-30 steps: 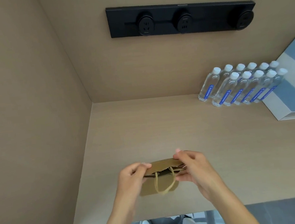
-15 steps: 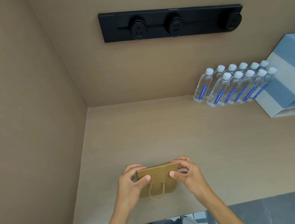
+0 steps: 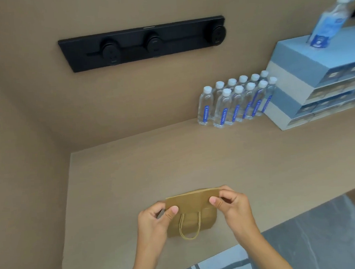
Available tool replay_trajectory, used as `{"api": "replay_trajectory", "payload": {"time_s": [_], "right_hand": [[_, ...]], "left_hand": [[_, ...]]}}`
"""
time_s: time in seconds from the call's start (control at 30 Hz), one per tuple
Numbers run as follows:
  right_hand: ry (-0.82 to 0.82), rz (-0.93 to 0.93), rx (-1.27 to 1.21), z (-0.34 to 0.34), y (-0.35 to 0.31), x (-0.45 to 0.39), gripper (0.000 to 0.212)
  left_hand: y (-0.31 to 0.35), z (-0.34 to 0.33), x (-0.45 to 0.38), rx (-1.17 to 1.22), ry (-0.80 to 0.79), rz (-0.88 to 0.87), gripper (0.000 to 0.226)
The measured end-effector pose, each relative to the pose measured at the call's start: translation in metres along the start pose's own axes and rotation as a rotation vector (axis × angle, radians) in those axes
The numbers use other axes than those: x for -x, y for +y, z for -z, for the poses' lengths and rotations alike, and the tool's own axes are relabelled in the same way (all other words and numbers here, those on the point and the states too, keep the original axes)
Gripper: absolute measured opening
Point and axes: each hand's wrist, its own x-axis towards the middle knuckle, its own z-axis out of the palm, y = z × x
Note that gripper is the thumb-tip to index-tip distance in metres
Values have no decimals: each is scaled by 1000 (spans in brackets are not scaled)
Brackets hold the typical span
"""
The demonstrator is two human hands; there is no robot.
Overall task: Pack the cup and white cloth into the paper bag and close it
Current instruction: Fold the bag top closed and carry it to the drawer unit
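A small brown paper bag (image 3: 191, 205) stands on the beige counter near its front edge. Its top is folded over toward me into a flat flap, and a paper handle loop (image 3: 190, 226) hangs down its front. My left hand (image 3: 155, 218) pinches the flap's left corner between thumb and fingers. My right hand (image 3: 231, 204) pinches the right corner the same way. No cup or white cloth shows; the bag's inside is hidden by the flap.
Several water bottles (image 3: 235, 104) stand at the back right, beside stacked blue and white boxes (image 3: 317, 89) with a spray bottle (image 3: 329, 24) on top. A black socket strip (image 3: 144, 43) hangs on the back wall. A side wall closes the left; the counter edge (image 3: 285, 217) is close.
The bag's mouth, open a second ago, has been folded down flat into a flap. Both hands shifted to its corners. The view has tilted and swung left.
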Motion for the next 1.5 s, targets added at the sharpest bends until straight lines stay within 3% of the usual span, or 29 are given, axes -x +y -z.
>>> {"api": "replay_trajectory", "payload": {"time_s": [0.2, 0.37, 0.53, 0.7, 0.87, 1.03, 1.23, 1.4, 1.5], "right_hand": [[230, 69, -19, 127, -10, 20, 23], [427, 133, 31, 263, -15, 43, 32], [628, 168, 25, 389, -17, 71, 13], [804, 151, 32, 483, -16, 86, 17], [939, 147, 32, 570, -8, 75, 18], [974, 125, 39, 663, -3, 40, 40], [930, 107, 90, 773, -12, -26, 52], [804, 100, 137, 854, -16, -98, 46], [690, 85, 162, 895, -9, -155, 22]], "left_hand": [[37, -121, -6, 63, -219, -12, 30], [66, -256, -1, 32, -382, -12, 11], [93, -394, 7, 23, -589, -44, 19], [119, -510, 10, 49, -759, -47, 9], [123, -619, -5, 25, -886, -74, 27], [127, -730, -34, 37, -938, -112, 31], [134, -846, -81, 40, -911, -61, 31], [142, -910, -125, 26, -783, -29, 27], [140, -937, -151, 0, -650, -1, 21]]}}
